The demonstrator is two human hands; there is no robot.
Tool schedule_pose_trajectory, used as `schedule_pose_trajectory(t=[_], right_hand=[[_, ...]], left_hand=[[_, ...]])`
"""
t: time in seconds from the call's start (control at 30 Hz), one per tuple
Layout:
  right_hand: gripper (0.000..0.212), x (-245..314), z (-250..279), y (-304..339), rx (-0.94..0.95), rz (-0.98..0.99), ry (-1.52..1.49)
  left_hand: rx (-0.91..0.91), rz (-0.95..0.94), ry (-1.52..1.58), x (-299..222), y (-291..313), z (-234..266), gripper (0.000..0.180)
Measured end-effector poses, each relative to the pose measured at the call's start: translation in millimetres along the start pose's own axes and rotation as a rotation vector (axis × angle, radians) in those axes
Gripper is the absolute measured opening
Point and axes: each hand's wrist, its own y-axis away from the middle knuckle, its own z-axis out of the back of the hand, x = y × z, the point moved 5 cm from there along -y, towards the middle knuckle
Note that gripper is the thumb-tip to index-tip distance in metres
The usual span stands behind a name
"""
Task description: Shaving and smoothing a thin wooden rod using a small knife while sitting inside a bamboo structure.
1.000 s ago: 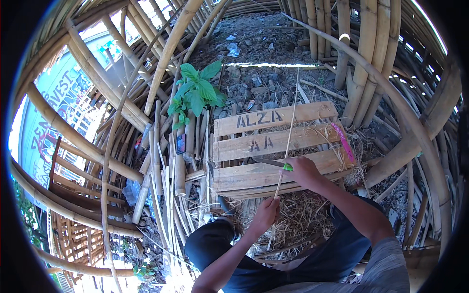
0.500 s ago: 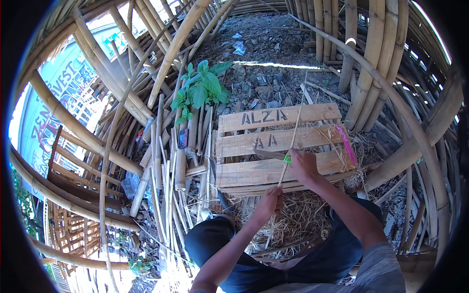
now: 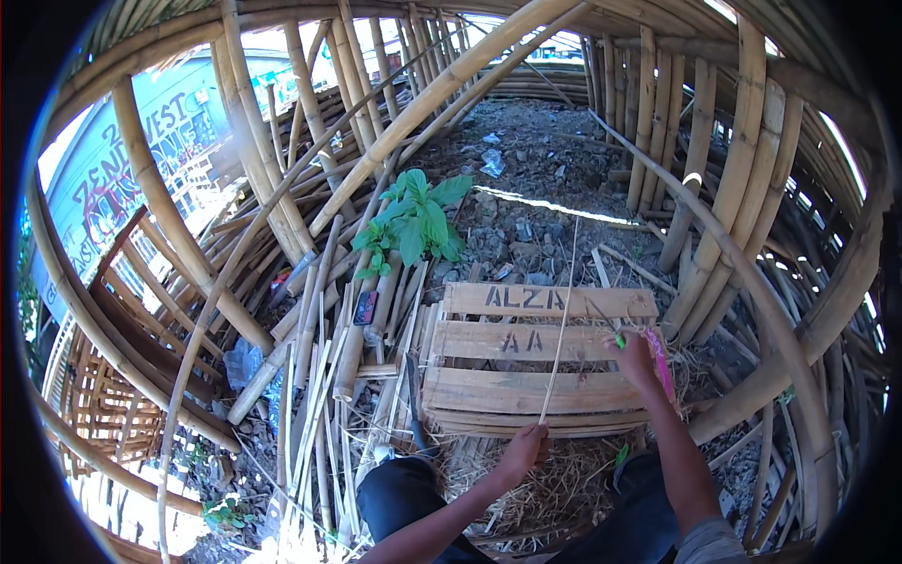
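My left hand [image 3: 523, 457] is closed around the lower end of a thin bamboo strip [image 3: 562, 348]. The strip slants up and away from me, across a slatted wooden crate [image 3: 536, 384] in front of my knees. To the right of the strip, my right hand [image 3: 633, 361] grips a knife by its green handle [image 3: 620, 340]. Its blade points up and to the left over the crate's far slats, smeared by motion, and looks apart from the strip. A long dark blade with a handle [image 3: 416, 404], like a machete, leans at the crate's left side.
Bamboo strips and poles [image 3: 319, 414] lie along my left. A dark phone-like object [image 3: 365, 307] rests on a pole beside a leafy plant [image 3: 413, 221]. Straw shavings [image 3: 536, 493] cover the ground between my legs. Bamboo posts [image 3: 742, 216] stand at the right.
My right hand with the knife has moved right, away from the strip. My left hand still holds the strip's lower end. The view has tilted up, showing more of the far ground.
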Motion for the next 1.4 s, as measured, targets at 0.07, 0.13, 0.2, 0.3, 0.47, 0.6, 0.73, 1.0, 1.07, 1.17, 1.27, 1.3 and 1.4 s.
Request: schedule_pose_trajectory(t=[0.07, 0.13, 0.2, 0.3, 0.47, 0.6, 0.73, 1.0, 1.07, 1.17, 1.27, 1.3, 1.4], right_hand=[[0.02, 31.6, -20.2, 15.0, 0.199, -0.08, -0.09], [0.025, 57.3, -30.9, 27.4, 0.356, -0.029, -0.046], [0.026, 75.6, -33.2, 35.3, 0.43, 0.026, 0.049], [0.023, 68.0, -48.0, 33.3, 0.389, 0.16, 0.08], [0.024, 77.5, -46.6, 24.6, 0.449, 0.107, 0.178], [0.026, 83.2, -47.6, 24.2, 0.554, 0.149, 0.16], [0.027, 87.0, -52.4, 26.6, 0.584, 0.287, 0.292], [0.029, 96.9, -50.2, 30.3, 0.628, 0.322, 0.298], [0.029, 101.5, -47.5, 32.0, 0.593, 0.337, 0.359], [0.028, 107.4, -47.2, 33.6, 0.575, 0.364, 0.398], [0.033, 94.7, -46.8, 24.4, 0.432, 0.304, 0.527], [0.034, 84.7, -41.6, 13.3, 0.308, 0.186, 0.529], [0.03, 73.0, -25.4, -0.6, 0.165, 0.073, 0.42]], left_hand=[[0.025, 0.0, 0.019, 0.3, -0.8, -2.1, 0.029], [0.044, -0.03, 0.043, 4.0, -10.3, -4.8, 0.026], [0.03, -0.002, 0.024, 3.1, -13.8, -11.9, 0.025], [0.052, 0.001, 0.0, 7.7, -22.1, -13.0, 0.025], [0.019, -0.017, 0.027, 7.9, -20.7, -17.3, 0.027], [0.04, -0.007, 0.082, 8.2, -21.3, -17.0, 0.027], [0.037, -0.016, 0.062, 11.4, -24.9, -13.0, 0.028], [0.023, 0.011, 0.067, 11.6, -27.1, -4.2, 0.026], [-0.001, -0.011, 0.002, 15.5, -32.8, -1.1, 0.026], [-0.04, -0.053, -0.066, 19.4, -35.8, 3.5, 0.026], [-0.003, -0.044, -0.022, 18.6, -31.9, -3.8, 0.026], [0.034, -0.021, 0.035, 19.0, -30.0, -7.3, 0.027], [0.003, 0.031, 0.035, 26.4, -27.5, -10.3, 0.024]])
